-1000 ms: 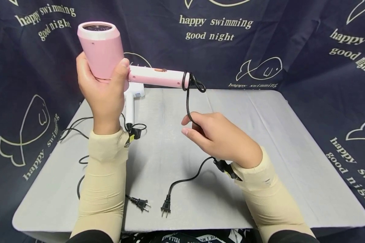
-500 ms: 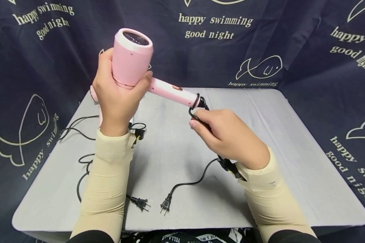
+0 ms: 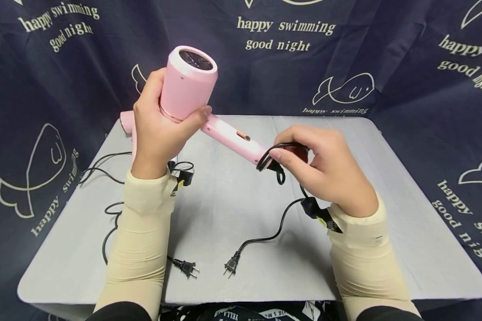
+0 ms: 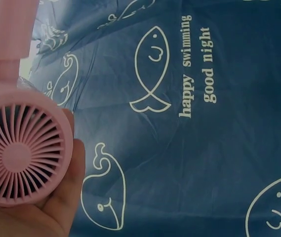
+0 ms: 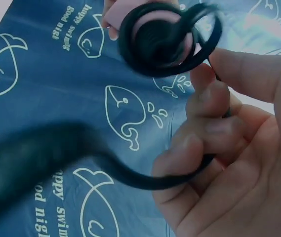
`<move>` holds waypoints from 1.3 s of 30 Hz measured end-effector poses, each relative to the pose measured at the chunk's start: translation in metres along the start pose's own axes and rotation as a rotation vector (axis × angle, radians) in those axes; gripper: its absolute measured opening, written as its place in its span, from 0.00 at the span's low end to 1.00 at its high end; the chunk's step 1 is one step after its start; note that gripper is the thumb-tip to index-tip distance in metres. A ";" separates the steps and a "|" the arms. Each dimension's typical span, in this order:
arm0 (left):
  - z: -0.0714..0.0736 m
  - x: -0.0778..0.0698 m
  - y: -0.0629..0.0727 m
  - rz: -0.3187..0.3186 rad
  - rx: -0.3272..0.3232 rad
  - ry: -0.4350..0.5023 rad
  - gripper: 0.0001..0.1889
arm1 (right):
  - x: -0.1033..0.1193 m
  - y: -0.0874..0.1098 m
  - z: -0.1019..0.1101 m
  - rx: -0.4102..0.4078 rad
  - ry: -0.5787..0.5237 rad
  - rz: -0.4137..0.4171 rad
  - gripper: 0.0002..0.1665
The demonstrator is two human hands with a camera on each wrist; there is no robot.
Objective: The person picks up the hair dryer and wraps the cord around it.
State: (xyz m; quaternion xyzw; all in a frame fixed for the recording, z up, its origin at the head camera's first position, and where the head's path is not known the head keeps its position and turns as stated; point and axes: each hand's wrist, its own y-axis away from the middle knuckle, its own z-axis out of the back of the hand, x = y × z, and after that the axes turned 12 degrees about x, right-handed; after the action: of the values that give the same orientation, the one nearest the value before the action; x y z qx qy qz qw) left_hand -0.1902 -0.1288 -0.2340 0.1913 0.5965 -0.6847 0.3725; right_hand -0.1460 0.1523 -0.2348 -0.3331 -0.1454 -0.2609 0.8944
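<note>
My left hand [image 3: 160, 125] grips a pink hair dryer [image 3: 190, 91] round its barrel, holding it up over the table with the handle slanting down to the right. In the left wrist view the dryer's vented end [image 4: 17, 157] faces the camera. My right hand [image 3: 325, 165] pinches the black cord [image 3: 287, 145] beside the handle's end. Loops of that cord [image 5: 152, 71] circle the handle end in the right wrist view, and more of it runs through the curled fingers [image 5: 219, 128]. The cord's loose end lies on the table with its two-pin plug [image 3: 231, 264].
Another pink hair dryer [image 3: 126, 122] stands at the back left, mostly hidden behind my left hand. Black cords [image 3: 104, 223] trail along the table's left side, and a second plug [image 3: 186, 268] lies near the front edge. A dark printed curtain [image 3: 265, 80] surrounds the grey table [image 3: 365, 178].
The left hand has moved right and down, tilting the dryer's handle lower. The right hand has moved up and right with the cord, now wrapped further round the handle end; its plug shifted slightly right.
</note>
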 end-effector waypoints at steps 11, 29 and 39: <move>0.004 0.005 -0.002 -0.012 0.046 0.002 0.33 | -0.018 -0.001 0.002 0.007 -0.212 -0.077 0.08; 0.002 0.003 -0.005 -0.093 -0.162 0.290 0.22 | -0.050 -0.016 -0.037 0.208 -0.420 -0.141 0.11; 0.008 0.018 -0.011 -0.072 -0.284 0.244 0.25 | -0.042 -0.021 -0.048 0.374 -0.237 -0.204 0.09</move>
State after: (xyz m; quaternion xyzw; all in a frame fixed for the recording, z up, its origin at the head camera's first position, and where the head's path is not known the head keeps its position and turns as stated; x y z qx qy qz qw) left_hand -0.2085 -0.1411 -0.2375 0.1971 0.7342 -0.5783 0.2960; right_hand -0.1876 0.1224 -0.2773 -0.1736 -0.3278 -0.2778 0.8861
